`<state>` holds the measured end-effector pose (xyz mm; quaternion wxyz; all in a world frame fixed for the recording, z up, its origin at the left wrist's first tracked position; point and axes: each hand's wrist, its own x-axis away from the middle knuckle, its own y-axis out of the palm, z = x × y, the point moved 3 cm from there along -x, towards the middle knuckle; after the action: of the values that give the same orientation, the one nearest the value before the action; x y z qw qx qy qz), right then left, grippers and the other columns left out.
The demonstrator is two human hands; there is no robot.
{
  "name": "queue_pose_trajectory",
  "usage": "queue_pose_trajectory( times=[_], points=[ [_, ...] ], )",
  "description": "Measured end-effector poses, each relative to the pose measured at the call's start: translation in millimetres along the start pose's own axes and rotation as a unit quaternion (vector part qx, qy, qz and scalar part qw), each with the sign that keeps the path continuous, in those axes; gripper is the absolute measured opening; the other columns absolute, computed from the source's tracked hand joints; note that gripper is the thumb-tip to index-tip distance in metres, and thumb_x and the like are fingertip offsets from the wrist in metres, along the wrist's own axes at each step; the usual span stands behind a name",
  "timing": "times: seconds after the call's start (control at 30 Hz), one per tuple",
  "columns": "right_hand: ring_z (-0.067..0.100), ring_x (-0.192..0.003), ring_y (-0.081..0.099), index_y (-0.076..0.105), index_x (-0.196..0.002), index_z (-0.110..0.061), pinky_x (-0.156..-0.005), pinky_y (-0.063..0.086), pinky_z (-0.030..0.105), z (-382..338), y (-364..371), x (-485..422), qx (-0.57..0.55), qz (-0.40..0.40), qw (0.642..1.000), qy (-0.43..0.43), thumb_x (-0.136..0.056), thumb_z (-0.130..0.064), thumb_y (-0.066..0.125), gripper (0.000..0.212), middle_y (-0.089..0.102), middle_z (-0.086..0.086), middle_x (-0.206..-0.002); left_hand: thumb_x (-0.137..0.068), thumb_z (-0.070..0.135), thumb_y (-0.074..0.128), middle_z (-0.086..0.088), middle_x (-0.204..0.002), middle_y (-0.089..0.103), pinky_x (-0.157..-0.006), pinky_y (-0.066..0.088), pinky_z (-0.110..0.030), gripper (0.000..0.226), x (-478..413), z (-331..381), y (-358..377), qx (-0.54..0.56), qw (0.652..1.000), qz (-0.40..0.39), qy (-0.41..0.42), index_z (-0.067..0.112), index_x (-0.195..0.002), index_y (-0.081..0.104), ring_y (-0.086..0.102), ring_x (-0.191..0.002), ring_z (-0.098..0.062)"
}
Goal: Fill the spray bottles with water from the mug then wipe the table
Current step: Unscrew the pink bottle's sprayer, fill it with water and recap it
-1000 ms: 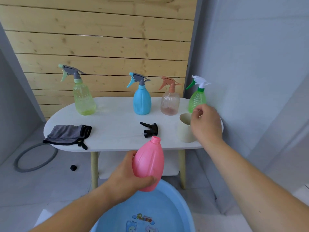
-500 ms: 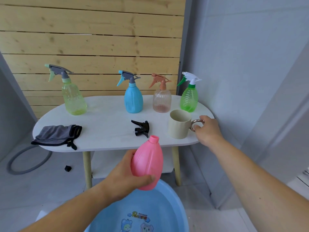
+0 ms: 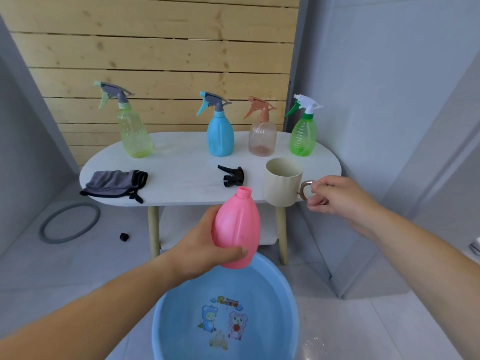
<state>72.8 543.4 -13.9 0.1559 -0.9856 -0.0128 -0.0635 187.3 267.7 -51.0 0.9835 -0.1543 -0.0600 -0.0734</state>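
My left hand (image 3: 205, 245) grips an open pink bottle (image 3: 237, 229) upright above a blue basin (image 3: 181, 320), in front of the white table (image 3: 181, 175). The bottle's black spray head (image 3: 232, 175) lies on the table. My right hand (image 3: 337, 197) pinches the metal handle of a cream mug (image 3: 283, 181) at the table's front right edge. Along the back stand several capped spray bottles: yellow-green (image 3: 133, 131), blue (image 3: 220, 135), clear pink (image 3: 262, 137) and green (image 3: 303, 136). A grey cloth (image 3: 114, 183) lies at the table's left.
A grey ring (image 3: 70, 223) and a small black cap (image 3: 124, 237) lie on the floor to the left. Wooden slats stand behind the table, and a grey wall runs close on the right. The basin has cartoon pictures inside.
My right hand came down from above the mug, took its handle, and the mug now sits nearer the table's front edge. My left hand keeps the pink bottle in place.
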Motion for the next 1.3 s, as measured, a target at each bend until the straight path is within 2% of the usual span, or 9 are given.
queue_pose_trajectory(
  times=[0.17, 0.27, 0.4, 0.47, 0.6, 0.73, 0.8, 0.93, 1.3],
  points=[
    [0.024, -0.069, 0.062, 0.062, -0.079, -0.001, -0.078, 0.062, 0.039, 7, 27, 39, -0.035, -0.067, 0.996, 0.047, -0.094, -0.01, 0.059, 0.018, 0.059, 0.017, -0.068, -0.069, 0.021, 0.087, 0.005, -0.126, 0.059, -0.079, 0.062, -0.024, 0.091, 14, -13, 8, -0.003, 1.0, 0.004, -0.012, 0.036, -0.142, 0.036, 0.065, -0.109, -0.012],
    [0.022, -0.065, 0.062, 0.062, -0.076, -0.003, -0.078, 0.061, 0.038, 33, 52, 48, 0.01, -0.093, 0.992, 0.084, -0.093, -0.01, 0.059, 0.018, 0.059, 0.013, -0.064, -0.075, 0.011, 0.087, 0.003, -0.125, 0.058, -0.079, 0.064, -0.029, 0.088, 22, -38, 16, -0.029, 0.999, -0.01, -0.04, 0.033, -0.142, 0.035, 0.065, -0.108, -0.014],
    [0.025, -0.065, 0.063, 0.062, -0.076, -0.004, -0.081, 0.06, 0.04, 84, 89, 48, 0.06, -0.122, 0.98, 0.142, -0.086, -0.011, 0.058, 0.013, 0.062, 0.013, -0.064, -0.074, 0.013, 0.09, 0.004, -0.122, 0.057, -0.081, 0.064, -0.035, 0.086, 26, -70, 20, -0.073, 0.994, -0.007, -0.077, 0.032, -0.138, 0.035, 0.064, -0.106, -0.014],
    [0.026, -0.067, 0.062, 0.062, -0.078, -0.003, -0.075, 0.056, 0.036, 112, 106, 45, 0.104, -0.134, 0.973, 0.158, -0.088, -0.009, 0.057, 0.013, 0.063, 0.015, -0.07, -0.072, 0.015, 0.092, 0.004, -0.123, 0.056, -0.08, 0.064, -0.034, 0.088, 25, -86, 19, -0.064, 0.993, 0.011, -0.095, 0.034, -0.135, 0.034, 0.063, -0.106, -0.014],
    [0.023, -0.068, 0.059, 0.067, -0.074, -0.007, -0.077, 0.056, 0.043, 165, 130, 36, 0.192, -0.161, 0.955, 0.156, -0.089, -0.021, 0.059, 0.022, 0.063, 0.01, -0.07, -0.068, 0.022, 0.095, 0.006, -0.124, 0.055, -0.079, 0.063, -0.032, 0.093, 25, -117, 18, -0.059, 0.99, 0.026, -0.126, 0.036, -0.135, 0.032, 0.061, -0.108, -0.014],
    [0.017, -0.061, 0.05, 0.058, -0.064, -0.013, -0.058, 0.04, 0.025, 198, 142, 30, 0.279, -0.19, 0.932, 0.134, -0.095, -0.028, 0.057, 0.034, 0.056, 0.004, -0.066, -0.069, 0.026, 0.094, 0.006, -0.125, 0.055, -0.072, 0.06, -0.024, 0.095, 27, -147, 17, -0.095, 0.984, 0.021, -0.152, 0.034, -0.139, 0.031, 0.061, -0.108, -0.014],
    [0.016, -0.06, 0.049, 0.057, -0.062, -0.015, -0.054, 0.036, 0.024, 214, 146, 28, 0.309, -0.201, 0.921, 0.13, -0.095, -0.03, 0.056, 0.037, 0.054, 0.001, -0.065, -0.069, 0.025, 0.094, 0.009, -0.122, 0.054, -0.075, 0.06, -0.026, 0.095, 27, -162, 16, -0.104, 0.981, 0.014, -0.16, 0.032, -0.141, 0.032, 0.06, -0.106, -0.01],
    [0.018, -0.063, 0.052, 0.053, -0.055, -0.02, -0.055, 0.037, 0.025, 232, 153, 26, 0.353, -0.222, 0.9, 0.129, -0.096, -0.034, 0.056, 0.043, 0.054, -0.003, -0.063, -0.071, 0.022, 0.092, 0.015, -0.117, 0.05, -0.065, 0.052, -0.014, 0.092, 28, -176, 17, -0.122, 0.978, 0.001, -0.17, 0.029, -0.141, 0.032, 0.057, -0.099, -0.003],
    [0.022, -0.078, 0.06, 0.059, -0.068, -0.021, -0.056, 0.038, 0.025, 248, 161, 22, 0.408, -0.241, 0.872, 0.124, -0.099, -0.035, 0.05, 0.036, 0.063, 0.003, -0.081, -0.068, 0.024, 0.094, 0.015, -0.116, 0.05, -0.064, 0.05, -0.013, 0.093, 27, -190, 18, -0.119, 0.976, 0.003, -0.181, 0.032, -0.138, 0.032, 0.058, -0.099, -0.008]
  ],
)
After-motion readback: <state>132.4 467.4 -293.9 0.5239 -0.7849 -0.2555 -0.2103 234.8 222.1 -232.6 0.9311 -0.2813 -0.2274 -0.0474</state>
